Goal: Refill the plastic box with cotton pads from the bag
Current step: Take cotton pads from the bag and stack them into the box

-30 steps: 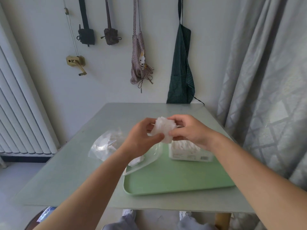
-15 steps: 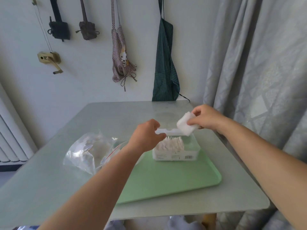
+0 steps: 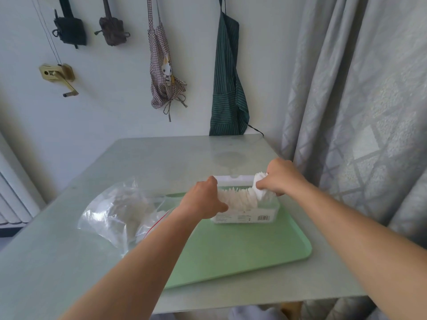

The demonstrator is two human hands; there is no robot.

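Note:
A clear plastic box [image 3: 249, 217] with a barcode label stands on the green tray [image 3: 242, 250], its lid open at the back. A row of white cotton pads [image 3: 238, 199] fills it. My right hand [image 3: 280, 177] grips a small stack of cotton pads [image 3: 260, 187] and pushes it into the box's right end. My left hand [image 3: 203, 199] is at the box's left end, its fingers against the pads; whether they grip is hidden. A clear plastic bag [image 3: 120, 211] with more pads lies to the left on the table.
The grey table [image 3: 161, 162] stands against a wall hung with aprons [image 3: 227, 88] and small pouches. A grey curtain [image 3: 358, 100] hangs close along the table's right side. A white radiator is at the far left.
My right hand came down with the stack of pads from above the box into its right end. My left hand moved onto the box's left end.

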